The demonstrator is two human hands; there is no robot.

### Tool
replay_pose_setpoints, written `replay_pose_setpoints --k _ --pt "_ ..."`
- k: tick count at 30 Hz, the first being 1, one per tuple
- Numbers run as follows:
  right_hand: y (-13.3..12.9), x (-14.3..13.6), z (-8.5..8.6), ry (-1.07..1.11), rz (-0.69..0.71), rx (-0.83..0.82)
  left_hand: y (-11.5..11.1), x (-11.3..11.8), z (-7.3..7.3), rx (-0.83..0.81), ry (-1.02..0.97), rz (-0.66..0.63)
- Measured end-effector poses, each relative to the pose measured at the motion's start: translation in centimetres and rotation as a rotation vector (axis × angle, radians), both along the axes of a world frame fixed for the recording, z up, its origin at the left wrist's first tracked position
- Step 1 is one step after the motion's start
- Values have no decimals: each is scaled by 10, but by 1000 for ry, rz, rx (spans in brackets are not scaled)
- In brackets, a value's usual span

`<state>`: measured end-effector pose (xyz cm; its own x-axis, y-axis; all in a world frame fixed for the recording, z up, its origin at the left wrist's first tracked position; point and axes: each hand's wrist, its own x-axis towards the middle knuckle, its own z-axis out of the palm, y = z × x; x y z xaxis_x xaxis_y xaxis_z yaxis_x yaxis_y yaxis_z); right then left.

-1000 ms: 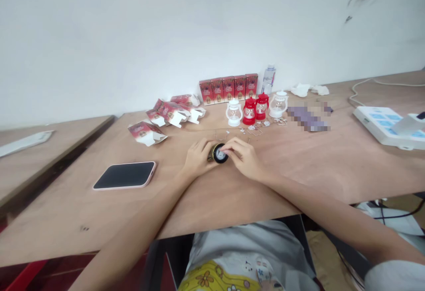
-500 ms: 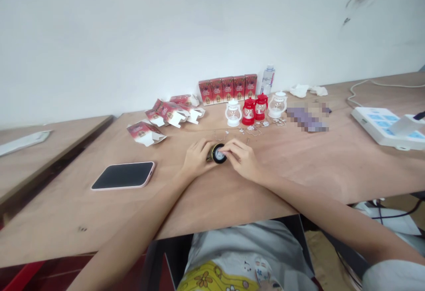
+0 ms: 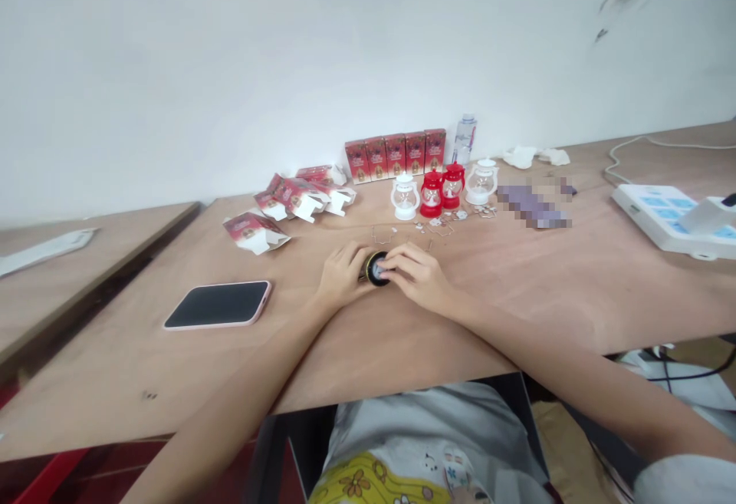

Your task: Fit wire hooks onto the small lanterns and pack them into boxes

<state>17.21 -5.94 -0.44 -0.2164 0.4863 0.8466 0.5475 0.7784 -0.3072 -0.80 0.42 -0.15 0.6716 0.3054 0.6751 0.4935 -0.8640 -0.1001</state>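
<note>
Fingers of my left hand wrap round a small black lantern with a gold-coloured edge. It lies tipped over, its round base with a pale centre turned towards me. My right hand has its thumb and fingertips drawn together against that base; anything small between them is hidden. Just beyond my hands stand a white lantern, a red lantern, a second red lantern and another white lantern. Small metal and white pieces are scattered in front of them.
Several upright red boxes line the wall beside a plastic bottle. Opened red cartons lie at the back left, a phone nearer me. To the right are crumpled white tissue and a white power strip.
My right fingertips have shifted slightly over the black lantern's base and cover more of its pale centre. My left hand keeps its hold. The whole view has drifted a little.
</note>
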Motion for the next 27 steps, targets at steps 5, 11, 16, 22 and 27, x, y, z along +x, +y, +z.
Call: replay_pose_setpoints --k 5,11,16,22,27 --pt "2 2 3 23 40 -15 0 1 -1 6 5 12" --pt "2 3 5 74 66 -94 0 0 -1 4 14 19" --pt "1 4 7 100 72 -160 0 0 0 -20 24 18" --pt "0 5 9 108 69 -201 1 0 -2 -26 15 18" --pt "0 4 8 98 93 -164 1 0 -2 -22 16 6"
